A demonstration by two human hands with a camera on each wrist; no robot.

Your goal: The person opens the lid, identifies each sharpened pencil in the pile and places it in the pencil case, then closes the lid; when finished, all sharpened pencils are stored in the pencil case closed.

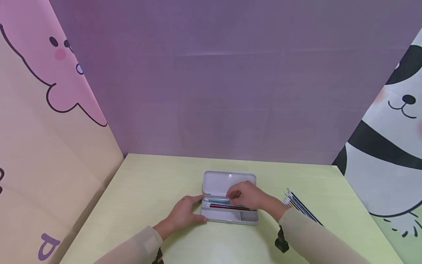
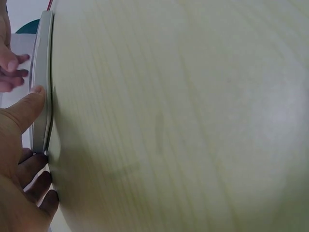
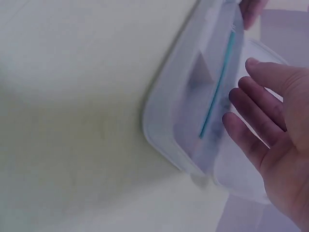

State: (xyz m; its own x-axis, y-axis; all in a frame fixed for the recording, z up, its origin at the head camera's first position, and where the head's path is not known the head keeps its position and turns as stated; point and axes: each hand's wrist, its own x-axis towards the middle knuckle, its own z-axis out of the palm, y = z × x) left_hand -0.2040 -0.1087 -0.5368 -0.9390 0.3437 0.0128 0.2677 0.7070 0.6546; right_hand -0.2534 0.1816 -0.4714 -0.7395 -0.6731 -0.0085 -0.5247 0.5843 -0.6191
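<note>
An open white pencil case (image 1: 224,216) lies on the table, its lid (image 1: 217,181) tipped back. My left hand (image 1: 182,212) grips its left end, with the thumb (image 2: 30,108) against the near side wall in the left wrist view. Over the case is my right hand (image 1: 248,196), fingers slightly bent. The right wrist view shows space between its thumb and fingers (image 3: 256,108), with nothing held. A teal pencil (image 3: 217,89) lies lengthwise in the case. Dark and red pencils (image 1: 227,206) lie in it too, partly covered by the right hand in the head view.
Several dark pencils (image 1: 304,209) lie in a bundle on the table right of the case, partly behind the right forearm. The pale wooden table (image 1: 158,179) ends at a purple back panel (image 1: 227,110). Printed panels stand at left and right.
</note>
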